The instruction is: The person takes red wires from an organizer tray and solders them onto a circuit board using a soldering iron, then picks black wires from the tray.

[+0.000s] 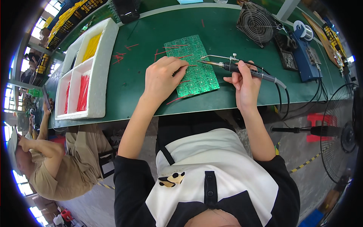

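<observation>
A green circuit board panel (202, 82) lies on the green bench in front of me, with several red wires along its left side. My left hand (163, 75) is over the board's left edge, thumb and forefinger pinched on a red wire (192, 65) whose end points across the board. In my right hand (247, 85) is a soldering iron (242, 69), gripped like a pen. A thin metal tube is mounted along the iron, and its tip meets the iron's tip just above the board, near the red wire's end. Whether the tip touches the board I cannot tell.
A white foam tray (100, 75) at left holds red and yellow wires; loose red wires (118, 57) lie beside it. At right stand a square fan (257, 24), a blue soldering station (305, 56) and a solder spool (303, 30). A person (64, 162) sits at left.
</observation>
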`<act>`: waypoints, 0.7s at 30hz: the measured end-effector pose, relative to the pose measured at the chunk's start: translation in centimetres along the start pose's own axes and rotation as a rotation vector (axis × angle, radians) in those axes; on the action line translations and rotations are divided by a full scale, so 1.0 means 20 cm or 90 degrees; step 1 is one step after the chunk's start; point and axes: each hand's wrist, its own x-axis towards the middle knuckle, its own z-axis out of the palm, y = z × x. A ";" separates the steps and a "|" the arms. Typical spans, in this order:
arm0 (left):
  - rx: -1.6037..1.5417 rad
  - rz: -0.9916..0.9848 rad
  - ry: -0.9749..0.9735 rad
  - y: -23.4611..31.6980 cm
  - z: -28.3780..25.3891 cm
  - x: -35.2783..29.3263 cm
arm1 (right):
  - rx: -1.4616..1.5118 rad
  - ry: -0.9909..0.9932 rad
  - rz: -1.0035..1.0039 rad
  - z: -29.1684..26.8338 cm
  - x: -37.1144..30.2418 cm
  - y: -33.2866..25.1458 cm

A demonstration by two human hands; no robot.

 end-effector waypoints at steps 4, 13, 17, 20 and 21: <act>-0.010 -0.017 -0.017 0.00 -0.01 0.00 | -0.015 -0.010 0.006 0.02 -0.01 -0.01; -0.014 -0.005 -0.018 -0.01 -0.01 -0.01 | -0.003 -0.018 0.008 0.00 -0.01 0.00; -0.017 0.000 0.000 -0.01 0.00 -0.01 | 0.012 -0.026 0.011 0.00 -0.01 -0.01; -0.015 0.002 -0.002 -0.01 -0.01 -0.01 | 0.011 -0.024 0.010 0.00 -0.01 0.00; -0.014 0.003 -0.002 -0.01 -0.01 -0.01 | 0.010 -0.024 0.010 0.00 -0.01 0.00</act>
